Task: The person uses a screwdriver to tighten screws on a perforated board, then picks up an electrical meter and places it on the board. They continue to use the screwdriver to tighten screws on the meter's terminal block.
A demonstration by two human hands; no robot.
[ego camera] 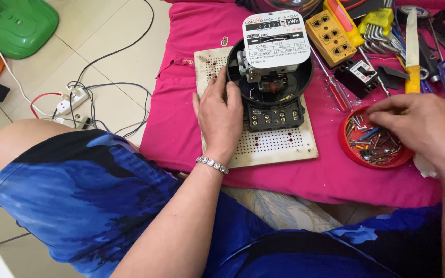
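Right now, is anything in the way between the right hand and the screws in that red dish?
Nothing visible. The right hand hovers directly over the red dish, fingertips down among the screws. The left hand rests apart, on the black meter.

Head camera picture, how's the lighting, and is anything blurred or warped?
In the head view, light is even and soft, with only faint shadows under the left hand on the perforated board. The round black meter and the red dish of screws under the right hand look sharp. Straight floor tile lines bend near the left edge, a wide-lens distortion. No strong glare.
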